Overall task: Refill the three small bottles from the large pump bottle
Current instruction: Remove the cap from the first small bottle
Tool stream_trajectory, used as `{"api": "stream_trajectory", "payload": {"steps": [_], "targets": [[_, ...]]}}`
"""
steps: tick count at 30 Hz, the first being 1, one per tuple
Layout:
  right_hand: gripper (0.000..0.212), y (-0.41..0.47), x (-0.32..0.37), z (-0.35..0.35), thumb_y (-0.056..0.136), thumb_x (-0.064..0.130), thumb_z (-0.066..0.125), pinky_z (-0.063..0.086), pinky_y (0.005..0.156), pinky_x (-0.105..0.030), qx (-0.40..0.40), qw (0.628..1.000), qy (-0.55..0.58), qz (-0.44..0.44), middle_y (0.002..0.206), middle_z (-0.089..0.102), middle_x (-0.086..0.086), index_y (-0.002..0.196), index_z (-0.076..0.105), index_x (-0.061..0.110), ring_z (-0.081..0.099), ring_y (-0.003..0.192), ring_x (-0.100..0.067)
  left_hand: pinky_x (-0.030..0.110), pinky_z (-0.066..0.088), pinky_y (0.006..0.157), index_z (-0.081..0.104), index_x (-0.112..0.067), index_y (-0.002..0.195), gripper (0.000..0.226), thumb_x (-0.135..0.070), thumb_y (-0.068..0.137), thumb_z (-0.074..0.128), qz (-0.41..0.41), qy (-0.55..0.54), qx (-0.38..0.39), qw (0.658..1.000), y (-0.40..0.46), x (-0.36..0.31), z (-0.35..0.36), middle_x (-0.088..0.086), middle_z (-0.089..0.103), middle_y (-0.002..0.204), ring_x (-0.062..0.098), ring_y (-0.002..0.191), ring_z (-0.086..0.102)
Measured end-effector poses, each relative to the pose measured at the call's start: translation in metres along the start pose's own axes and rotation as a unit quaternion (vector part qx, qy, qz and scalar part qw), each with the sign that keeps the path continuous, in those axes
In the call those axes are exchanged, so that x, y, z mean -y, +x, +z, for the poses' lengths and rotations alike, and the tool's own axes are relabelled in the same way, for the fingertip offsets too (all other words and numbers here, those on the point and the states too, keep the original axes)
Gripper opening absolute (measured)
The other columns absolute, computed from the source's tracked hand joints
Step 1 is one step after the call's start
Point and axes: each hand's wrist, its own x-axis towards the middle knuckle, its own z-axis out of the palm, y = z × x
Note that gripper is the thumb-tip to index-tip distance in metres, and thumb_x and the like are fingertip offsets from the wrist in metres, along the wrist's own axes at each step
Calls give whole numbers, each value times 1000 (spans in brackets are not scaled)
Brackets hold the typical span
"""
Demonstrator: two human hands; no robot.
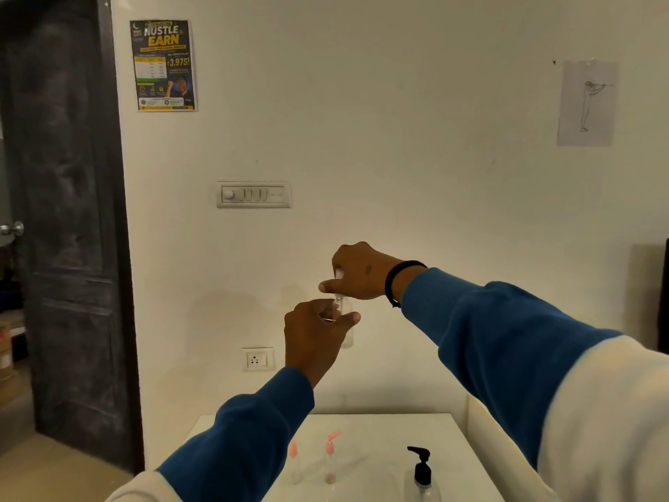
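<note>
left grip: the left hand (314, 336) curls around a small clear bottle (346, 329), thumb on the near side and fingers wrapped over the upper body, holding it upright in the air.
right grip: the right hand (356, 272) sits directly above, thumb and fingertips pinching the bottle's top; the cap itself is mostly hidden under the fingers, so its shape cannot be told.
held bottle: raised high in front of the wall, well above the table (373, 429); its clear lower part shows below the left hand.
wrist: a black band (392, 282) circles the right wrist, just beside a blue cuff.
sleeves: both arms wear blue sleeves (496, 331) with cream fabric nearer the shoulders.
other small bottles: two clear bottles stand on the table below, one with a pink cap (294, 461) at left, one with a pink pump top (330, 460) just to its right; they stand near each other, apart.
large pump bottle: clear with a black pump (421, 472), upright on the table, right of the two small ones and well apart from them.
wall: a switch panel (253, 194), a socket (257, 359), a poster (163, 65) and a faint sketch sheet (586, 103).
door: a dark door (65, 211) stands at left.
</note>
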Motion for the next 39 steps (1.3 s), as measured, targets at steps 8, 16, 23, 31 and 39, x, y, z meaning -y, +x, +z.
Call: {"api": "stream_trajectory", "payload": {"steps": [8,16,23,31,39], "targets": [[36,-7,0,-1,92,23,73,45,84,-29,59,997,10,-38,117,50,3,125,60,17,51,102,-19,10,36,61,66,-22,81,25,-41,81,82,-2,-12,5,1000,0,8,2,-10,65,72,4,64,57],[27,-2,-2,4,101,32,64,44,76,-30,17,1000,25,-7,107,64,-8,111,64,6,57,92,-22,11,36,56,63,-17,72,32,-41,80,83,4,4,7,1000,-2,10,3,-11,59,62,5,56,50],[47,-7,3,2,94,22,72,46,87,-31,52,998,33,-29,119,49,0,136,52,17,50,104,-20,2,31,60,68,-22,90,25,-41,81,82,4,14,11,1000,-6,14,2,-14,63,80,5,69,59],[29,-4,-1,10,96,27,71,56,84,-34,45,999,7,1,113,70,-13,110,67,2,67,104,-29,3,32,58,64,-26,83,25,-42,80,82,11,22,17,1000,-7,13,3,-18,61,73,-3,64,56],[47,-4,3,9,94,44,70,51,86,-33,25,1000,3,2,123,60,-6,124,58,10,59,108,-25,6,33,59,64,-21,81,27,-43,82,81,-2,12,8,1000,-7,13,4,-17,61,68,3,62,57]]}}
